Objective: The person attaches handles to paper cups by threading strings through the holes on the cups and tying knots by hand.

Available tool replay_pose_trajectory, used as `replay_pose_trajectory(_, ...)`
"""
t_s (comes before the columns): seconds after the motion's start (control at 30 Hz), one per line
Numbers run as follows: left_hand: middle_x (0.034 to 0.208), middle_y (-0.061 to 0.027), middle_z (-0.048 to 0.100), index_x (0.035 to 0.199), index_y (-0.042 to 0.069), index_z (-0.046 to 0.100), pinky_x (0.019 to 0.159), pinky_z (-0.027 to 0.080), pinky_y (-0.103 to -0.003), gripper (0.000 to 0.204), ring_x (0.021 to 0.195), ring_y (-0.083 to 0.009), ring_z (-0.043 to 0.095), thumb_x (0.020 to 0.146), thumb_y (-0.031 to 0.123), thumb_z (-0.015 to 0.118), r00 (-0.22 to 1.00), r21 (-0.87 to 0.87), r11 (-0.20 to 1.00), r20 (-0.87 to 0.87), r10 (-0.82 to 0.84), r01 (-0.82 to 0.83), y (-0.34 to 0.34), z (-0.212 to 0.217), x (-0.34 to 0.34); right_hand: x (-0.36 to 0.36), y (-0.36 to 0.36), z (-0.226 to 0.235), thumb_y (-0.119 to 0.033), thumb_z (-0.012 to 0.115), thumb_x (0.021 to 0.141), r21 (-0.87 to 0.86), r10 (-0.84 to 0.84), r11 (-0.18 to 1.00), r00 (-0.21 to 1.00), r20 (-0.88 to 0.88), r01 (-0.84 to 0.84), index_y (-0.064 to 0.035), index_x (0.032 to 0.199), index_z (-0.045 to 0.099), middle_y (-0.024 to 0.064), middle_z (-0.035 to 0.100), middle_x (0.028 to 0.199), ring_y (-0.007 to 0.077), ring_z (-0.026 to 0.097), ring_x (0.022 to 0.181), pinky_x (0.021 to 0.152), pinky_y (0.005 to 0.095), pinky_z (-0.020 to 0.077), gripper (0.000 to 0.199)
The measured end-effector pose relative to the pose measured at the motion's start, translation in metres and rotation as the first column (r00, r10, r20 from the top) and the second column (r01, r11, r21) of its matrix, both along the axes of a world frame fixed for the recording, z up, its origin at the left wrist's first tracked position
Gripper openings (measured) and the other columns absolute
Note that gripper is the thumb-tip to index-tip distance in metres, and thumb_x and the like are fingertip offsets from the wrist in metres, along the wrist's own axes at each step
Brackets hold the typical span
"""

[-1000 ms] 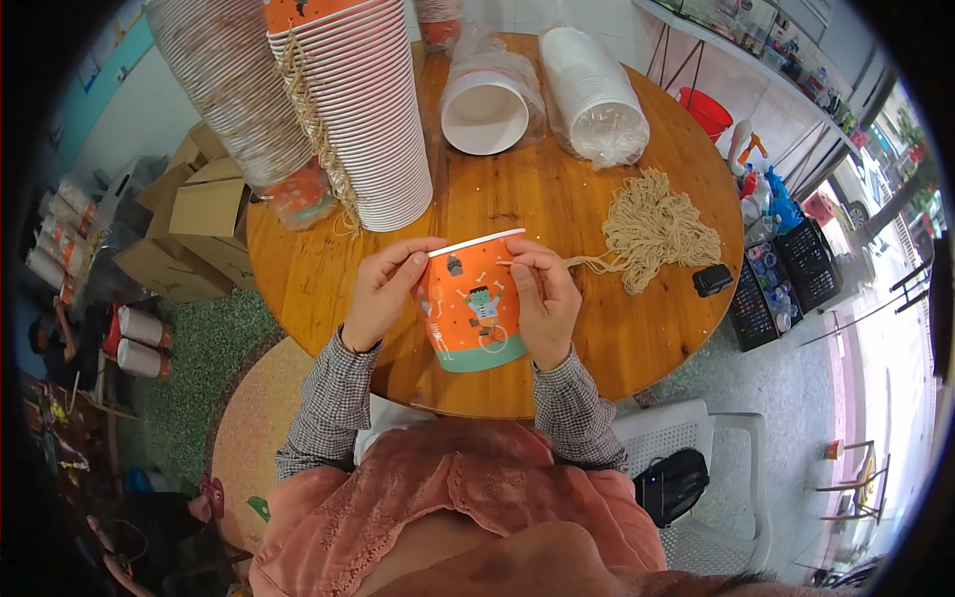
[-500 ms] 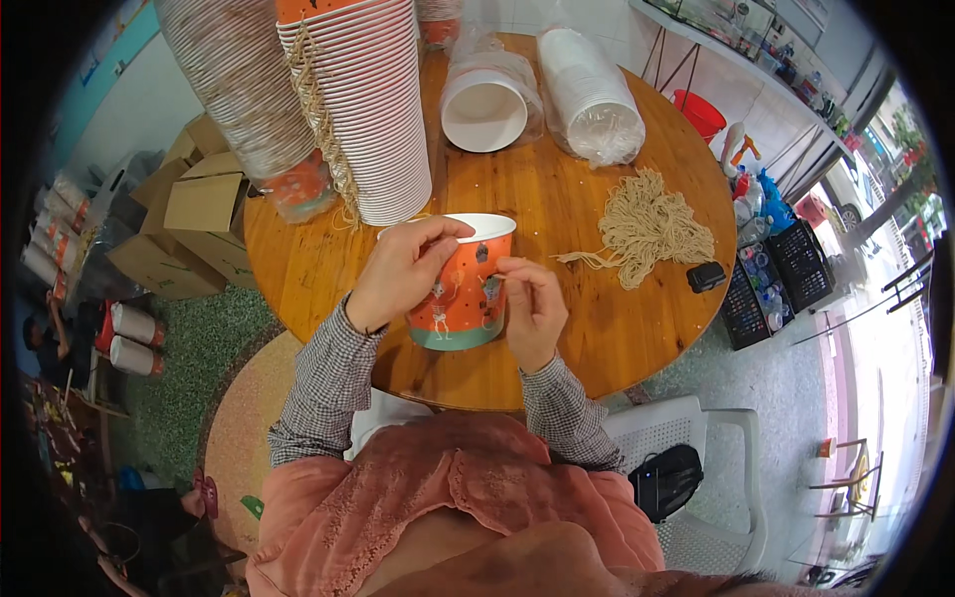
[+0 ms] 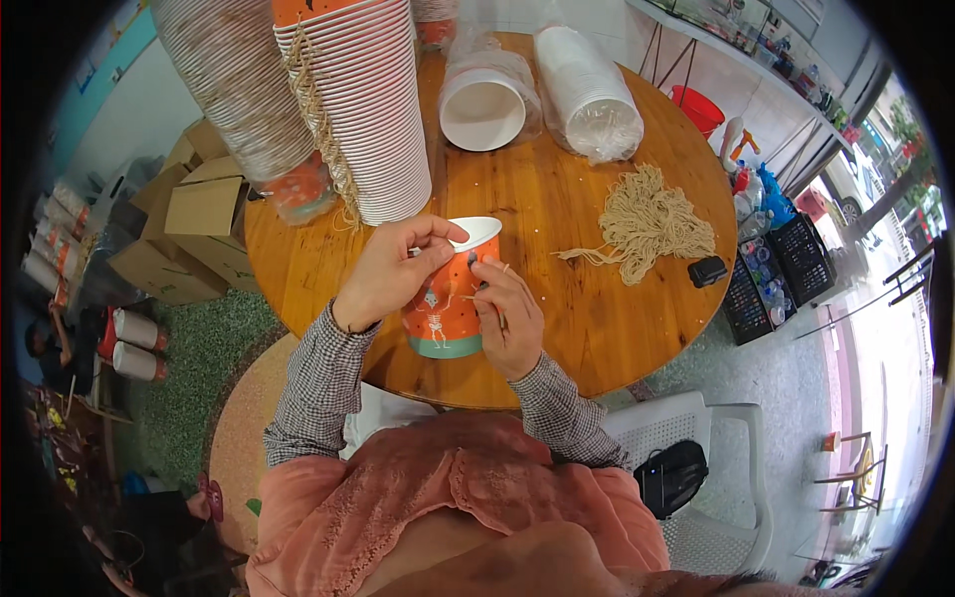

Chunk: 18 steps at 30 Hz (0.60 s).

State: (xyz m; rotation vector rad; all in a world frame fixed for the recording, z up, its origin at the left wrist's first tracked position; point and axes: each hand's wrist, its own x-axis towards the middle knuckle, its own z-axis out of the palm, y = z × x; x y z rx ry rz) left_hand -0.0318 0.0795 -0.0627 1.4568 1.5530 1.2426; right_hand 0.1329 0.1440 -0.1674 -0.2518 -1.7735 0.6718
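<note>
An orange paper bucket [image 3: 438, 316] with a skeleton print, a white rim and a green base stands tilted on the table in front of me. My left hand [image 3: 390, 267] pinches its rim, thumb outside and fingers over the edge. Against the bucket's right side, my right hand [image 3: 509, 313] is closed, fingers bent. A thin beige string end [image 3: 468, 297] shows at its fingertips; the rest of it is hidden. A loose heap of beige string [image 3: 652, 227] lies to the right.
Beyond my left hand rises a tall stack of buckets [image 3: 363, 109] with strings down its side; a wrapped stack [image 3: 234, 90] stands beside it. Bagged white tubs [image 3: 587, 95] lie at the back. A small black object [image 3: 707, 271] is near the right edge.
My right hand has shifted left and down, closer against the bucket's front. The bucket has tilted and moved slightly left. My left hand keeps its pinch on the rim.
</note>
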Motion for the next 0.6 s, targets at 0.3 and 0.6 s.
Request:
replay_pose_trajectory(0.3,0.093,-0.0018,0.066,0.107,-0.003,0.065,0.073,0.051,-0.022,0.019,0.081,-0.0078,0.061,0.092,0.002,0.056,0.905,0.359,0.933,-0.4,0.144,0.01,0.021,0.003,0.009,-0.003,0.021,0.002,-0.003,0.06,0.089,0.116,-0.079,0.99,0.997,0.004,0.078,-0.0004,0.096,0.056,0.0182,0.059,0.123,0.0388,0.053,0.121,0.102,0.0458,0.0423,0.009)
replay_pose_trajectory(0.6,0.085,-0.0106,0.069,0.101,-0.003,0.065,0.065,0.052,-0.028,0.016,0.071,-0.0154,0.065,0.088,0.003,0.059,0.99,0.074,0.997,-0.143,0.006,0.004,0.027,-0.055,0.005,0.009,0.011,-0.02,-0.003,0.06,0.086,0.057,-0.043,0.998,0.977,0.207,0.032,-0.0004,0.094,0.057,0.0179,0.058,0.123,0.036,0.057,0.114,0.094,0.0428,0.0482,0.008)
